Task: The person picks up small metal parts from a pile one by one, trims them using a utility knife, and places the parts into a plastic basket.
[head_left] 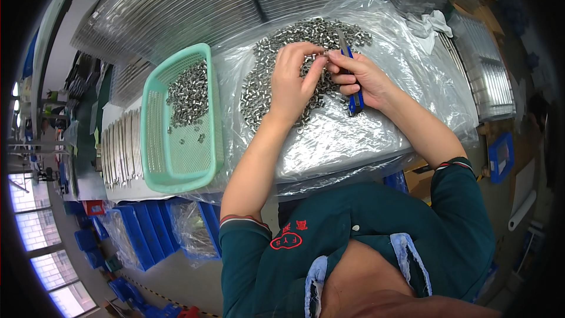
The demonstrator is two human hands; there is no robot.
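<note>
Over a heap of small shiny metal rings (265,97), my two hands meet at their fingertips. My left hand (291,79) is closed in a pinch, thumb towards the index finger; whatever sits in the tips is too small to make out. Held in the curled fingers of my right hand (364,76) is a blue utility knife (355,101), its metal end pointing away from me. The right thumb and index finger are pinched together beside the left fingertips. The rings lie on clear plastic sheeting (312,153) spread over the table.
To the left stands a green mesh basket (216,141) with more rings inside. Beside it lie rows of thin metal rods (122,147). Stacked clear trays (194,6) line the back, and a white cloth (428,26) rests at far right. Blue bins (141,232) stand below the table edge.
</note>
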